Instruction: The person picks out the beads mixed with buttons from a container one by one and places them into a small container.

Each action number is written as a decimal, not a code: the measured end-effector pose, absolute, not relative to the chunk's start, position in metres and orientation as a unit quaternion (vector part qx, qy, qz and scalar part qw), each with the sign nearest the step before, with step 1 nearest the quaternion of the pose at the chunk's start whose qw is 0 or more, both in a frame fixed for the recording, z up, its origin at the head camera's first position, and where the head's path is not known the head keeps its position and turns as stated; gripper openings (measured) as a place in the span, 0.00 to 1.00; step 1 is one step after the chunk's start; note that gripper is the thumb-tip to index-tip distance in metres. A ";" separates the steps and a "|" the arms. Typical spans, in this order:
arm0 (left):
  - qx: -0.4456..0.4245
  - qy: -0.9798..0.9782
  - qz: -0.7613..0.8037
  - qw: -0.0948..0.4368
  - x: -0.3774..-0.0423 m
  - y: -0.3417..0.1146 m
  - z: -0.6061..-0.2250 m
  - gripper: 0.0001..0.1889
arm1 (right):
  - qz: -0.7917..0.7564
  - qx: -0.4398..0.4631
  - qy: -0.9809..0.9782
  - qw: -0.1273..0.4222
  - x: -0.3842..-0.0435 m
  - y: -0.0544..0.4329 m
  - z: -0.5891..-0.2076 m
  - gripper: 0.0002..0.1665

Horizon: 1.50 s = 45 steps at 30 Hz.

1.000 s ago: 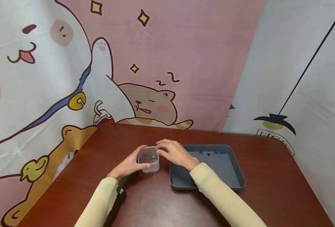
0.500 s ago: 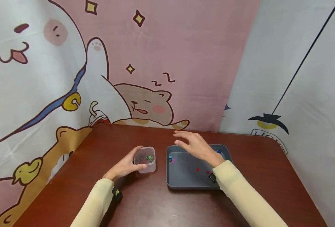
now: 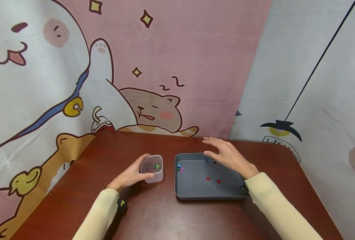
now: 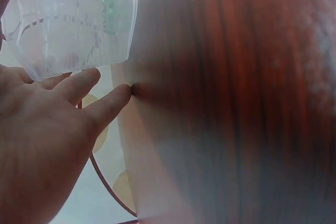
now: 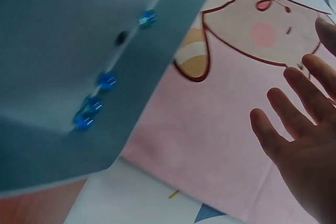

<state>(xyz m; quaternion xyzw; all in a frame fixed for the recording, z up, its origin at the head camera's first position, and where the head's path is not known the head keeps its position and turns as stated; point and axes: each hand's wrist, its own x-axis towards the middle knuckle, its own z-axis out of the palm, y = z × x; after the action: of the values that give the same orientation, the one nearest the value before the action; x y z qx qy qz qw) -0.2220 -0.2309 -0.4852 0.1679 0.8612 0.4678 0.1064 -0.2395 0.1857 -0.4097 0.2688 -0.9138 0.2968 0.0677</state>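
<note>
My left hand holds a small clear plastic box, thumb on the near side and fingers on the far left. A few green beads lie inside it. The same box fills the upper left of the left wrist view, with fingers spread along its wall. Over the back right of a grey tray hovers my right hand, fingers extended and nothing in them. Blue beads and one dark bead lie along the tray's far wall in the right wrist view.
Two red beads sit mid-tray, and a small group of blue, green and pink beads is by its left wall. All stands on a brown wooden table. A cartoon-printed cloth hangs behind.
My right hand has moved away from the box, rightward over the tray, uncovering the red and pink beads. The left hand keeps its grip on the box. The head view has shifted slightly.
</note>
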 end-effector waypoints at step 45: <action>0.165 0.853 0.483 0.109 -0.222 -0.229 -0.488 0.47 | 0.207 0.292 -0.933 -0.034 -0.270 0.194 -0.467 0.18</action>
<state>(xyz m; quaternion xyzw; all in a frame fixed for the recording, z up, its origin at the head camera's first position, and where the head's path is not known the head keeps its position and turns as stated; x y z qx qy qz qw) -0.2220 -0.2288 -0.4878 0.1652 0.8531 0.4828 0.1089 -0.2702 0.1943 -0.4671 0.2920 -0.9330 0.2073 -0.0344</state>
